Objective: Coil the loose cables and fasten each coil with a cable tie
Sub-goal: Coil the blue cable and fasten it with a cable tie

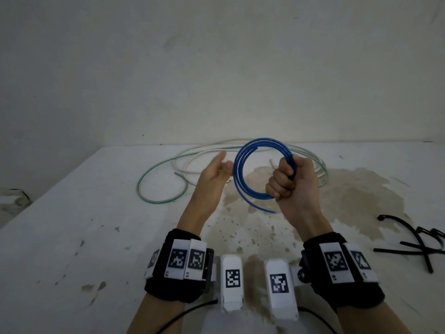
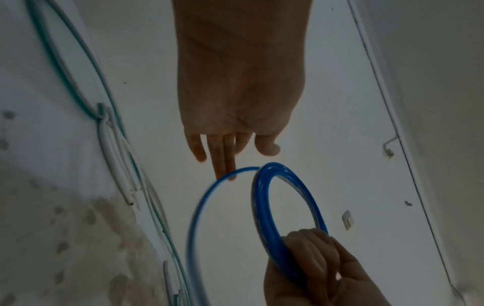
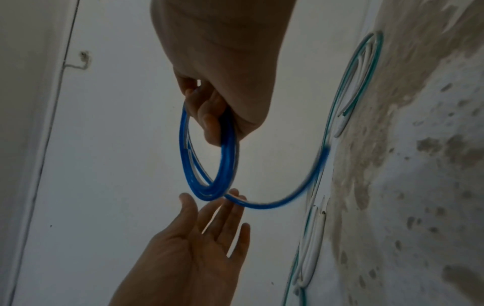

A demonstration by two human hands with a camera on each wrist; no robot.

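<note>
A blue cable is wound into a coil of several loops and held upright above the white table. My right hand grips the coil's right side in a fist. One loose blue end trails below the coil. My left hand is open beside the coil's left edge, its fingers straight and brushing the loose strand. Black cable ties lie at the table's right edge.
A green cable and a white cable lie in loose loops on the table behind the hands, near the wall. A large brown stain covers the table's middle right. The wall rises just beyond the far edge.
</note>
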